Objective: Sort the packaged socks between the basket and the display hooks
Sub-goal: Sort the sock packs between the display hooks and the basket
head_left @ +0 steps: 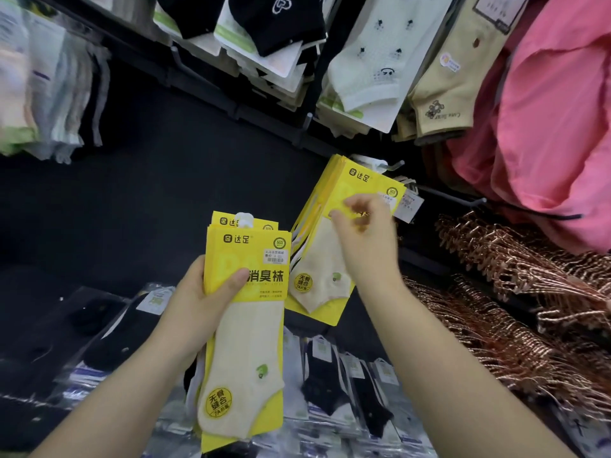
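My left hand grips a small stack of yellow sock packs with cream socks, thumb across the front card. To the right, several matching yellow packs hang on a display hook on the black wall. My right hand is at the front hanging pack, fingers curled at its upper card; the motion blur hides whether they pinch it. No basket is in view.
Black and white packaged socks lie in rows below. More socks hang on hooks above, a blurred row at the left. Pink garments hang at the right over a pile of copper-coloured hangers.
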